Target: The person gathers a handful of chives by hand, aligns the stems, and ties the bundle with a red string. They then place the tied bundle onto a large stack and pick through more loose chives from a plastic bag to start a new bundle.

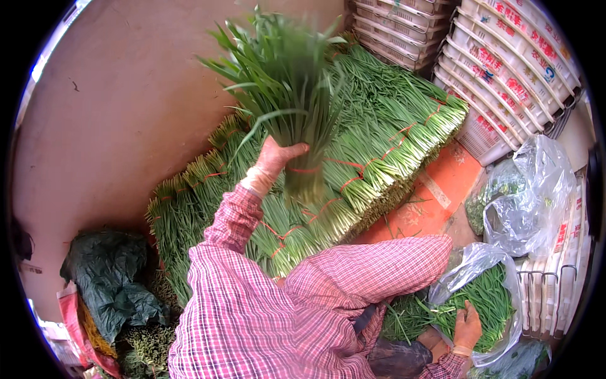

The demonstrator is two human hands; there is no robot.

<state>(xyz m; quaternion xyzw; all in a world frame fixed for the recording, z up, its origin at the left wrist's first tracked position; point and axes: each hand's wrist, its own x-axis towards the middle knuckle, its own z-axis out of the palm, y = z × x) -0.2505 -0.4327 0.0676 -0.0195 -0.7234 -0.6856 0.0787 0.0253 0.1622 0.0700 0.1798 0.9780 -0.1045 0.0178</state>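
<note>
My left hand (276, 158) is raised and grips a tied bundle of long green chives (287, 82) near its red band, leaf tips pointing up and blurred. It hangs just above a large stack of similar bundles (372, 132) tied with red bands, laid in rows on the floor. My right hand (468, 326) is low at the right. It rests on the edge of a clear plastic bag (483, 262) that holds loose green stalks (489, 297). Whether its fingers grip the bag I cannot tell. Both sleeves are pink plaid.
White plastic crates (505, 69) are stacked at the back right. A second crumpled clear bag (536, 189) lies beside them, on an orange mat (435, 196). A dark green sack (104, 271) and plant trimmings (148, 350) sit at the lower left. A plain wall (126, 95) stands on the left.
</note>
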